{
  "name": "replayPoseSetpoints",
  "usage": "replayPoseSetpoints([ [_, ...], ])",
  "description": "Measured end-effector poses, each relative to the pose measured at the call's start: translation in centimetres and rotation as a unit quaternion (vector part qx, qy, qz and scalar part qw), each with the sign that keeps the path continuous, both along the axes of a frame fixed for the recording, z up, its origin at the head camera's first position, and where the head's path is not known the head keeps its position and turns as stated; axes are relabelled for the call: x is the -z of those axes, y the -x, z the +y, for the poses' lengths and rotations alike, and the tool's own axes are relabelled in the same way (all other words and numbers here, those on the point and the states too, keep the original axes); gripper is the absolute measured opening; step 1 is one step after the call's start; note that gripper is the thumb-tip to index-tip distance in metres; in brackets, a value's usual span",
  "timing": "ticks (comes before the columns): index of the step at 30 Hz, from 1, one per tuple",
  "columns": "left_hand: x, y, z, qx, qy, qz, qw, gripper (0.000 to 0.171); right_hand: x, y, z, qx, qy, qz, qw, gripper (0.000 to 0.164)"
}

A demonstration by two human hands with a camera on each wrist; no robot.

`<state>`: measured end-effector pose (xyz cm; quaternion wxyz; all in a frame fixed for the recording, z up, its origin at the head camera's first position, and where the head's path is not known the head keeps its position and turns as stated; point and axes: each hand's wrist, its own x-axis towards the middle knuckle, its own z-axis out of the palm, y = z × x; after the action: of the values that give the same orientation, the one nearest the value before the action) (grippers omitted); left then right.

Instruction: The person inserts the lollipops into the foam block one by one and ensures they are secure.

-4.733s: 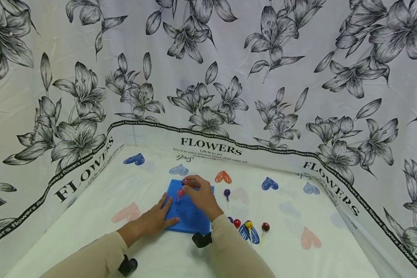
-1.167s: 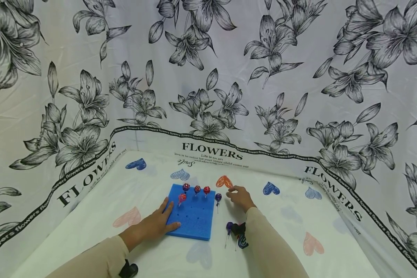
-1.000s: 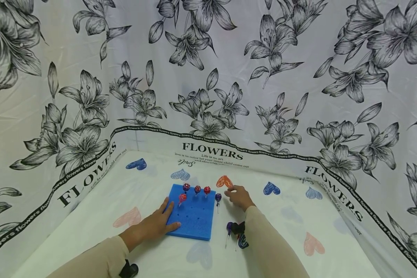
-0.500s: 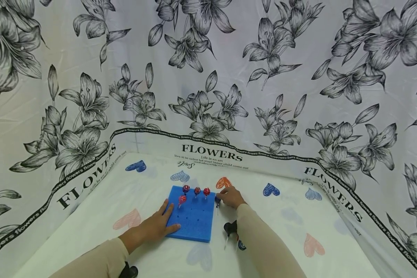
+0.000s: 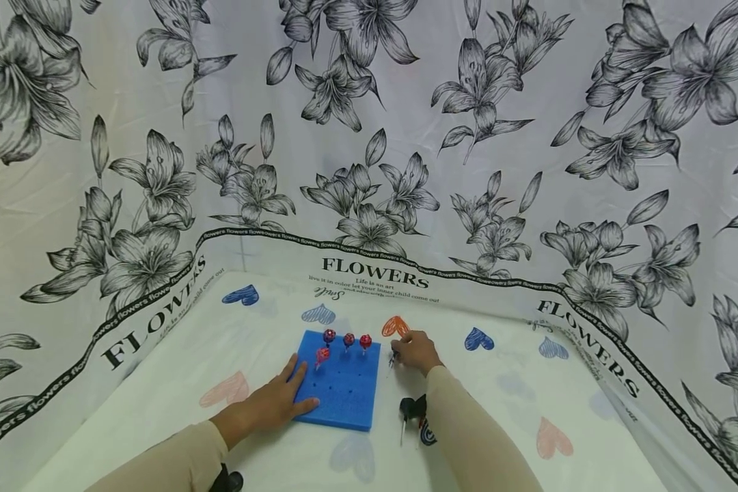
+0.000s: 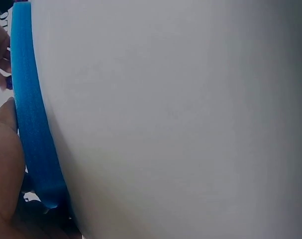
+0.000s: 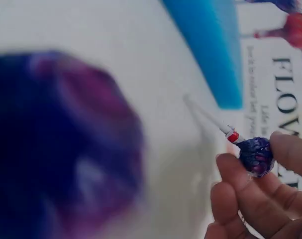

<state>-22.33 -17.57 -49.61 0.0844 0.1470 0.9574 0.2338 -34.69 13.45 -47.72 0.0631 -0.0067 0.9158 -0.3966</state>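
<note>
Right hand (image 5: 417,352): I see thumb and fingers pinching a purple lollipop (image 7: 256,157) by its wrapped head, just off the right side of a blue board (image 5: 341,406). This hold, I judge, leaves the stick (image 7: 206,113) bare, so that its end could meet a hole. The stick slants out from the fingers; whether its tip touches the bench (image 5: 486,417) I cannot tell.

Left hand (image 5: 277,403): fingers straight and parted over the board's left edge, thumb laid across its upper face, grasping nothing. I take this as steadying, since the board lies flat and seems light enough to slide.

The board sits between the two hands. Ahead of the left thumb, four lollipops stand in it: three heads (image 5: 348,339) in the far row and a red one (image 5: 322,354) behind them, nearer the left fingers. Small dark holes (image 5: 350,391) show between the left thumb and the right hand. Under my right wrist view, another purple lollipop (image 7: 86,149) looms close and blurred, nearer the wrist than the pinching fingertips.
</note>
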Motion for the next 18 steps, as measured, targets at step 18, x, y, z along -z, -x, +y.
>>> replayPoseSetpoints([
  [18, -0.3, -0.2, 0.1, -0.001, -0.002, -0.001, 1.0, 0.093, -8.6, -3.6, 1.5, 0.0, 0.203, 0.16, 0.966, 0.023],
])
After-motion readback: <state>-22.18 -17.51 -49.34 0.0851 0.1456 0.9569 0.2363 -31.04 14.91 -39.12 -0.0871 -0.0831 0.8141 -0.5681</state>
